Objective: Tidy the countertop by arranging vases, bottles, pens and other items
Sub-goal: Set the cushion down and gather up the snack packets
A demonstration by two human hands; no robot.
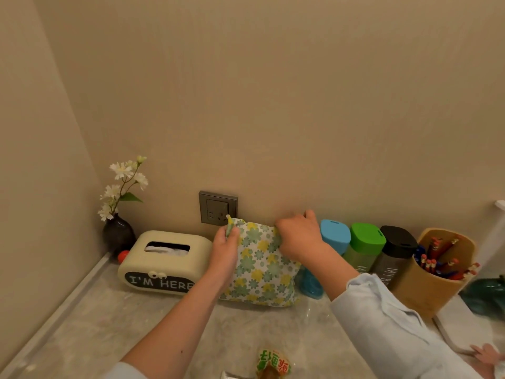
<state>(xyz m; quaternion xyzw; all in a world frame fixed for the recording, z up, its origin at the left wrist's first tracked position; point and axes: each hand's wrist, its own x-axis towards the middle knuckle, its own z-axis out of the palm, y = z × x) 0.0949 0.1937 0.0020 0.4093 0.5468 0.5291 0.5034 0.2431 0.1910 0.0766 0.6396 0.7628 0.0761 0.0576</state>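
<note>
A floral cloth pouch (pixel 259 272) with green and yellow flowers stands on the marble countertop (pixel 109 324) against the back wall. My left hand (pixel 225 248) pinches its top left corner and my right hand (pixel 299 236) grips its top right corner. To its left sits a cream tissue box (pixel 164 262) marked "I'M HERE", and a dark vase (pixel 118 234) with white flowers stands in the corner. Right of the pouch stand three bottles with a blue lid (pixel 335 236), a green lid (pixel 367 238) and a black lid (pixel 398 242). A brown pen holder (pixel 426 285) with several pencils follows.
A wall socket (pixel 218 207) is behind the pouch. A small red object (pixel 123 255) lies behind the tissue box. A snack packet (pixel 273 365) lies at the front edge. A white book or tray (pixel 459 326) and a dark green glass item (pixel 486 296) sit at the right.
</note>
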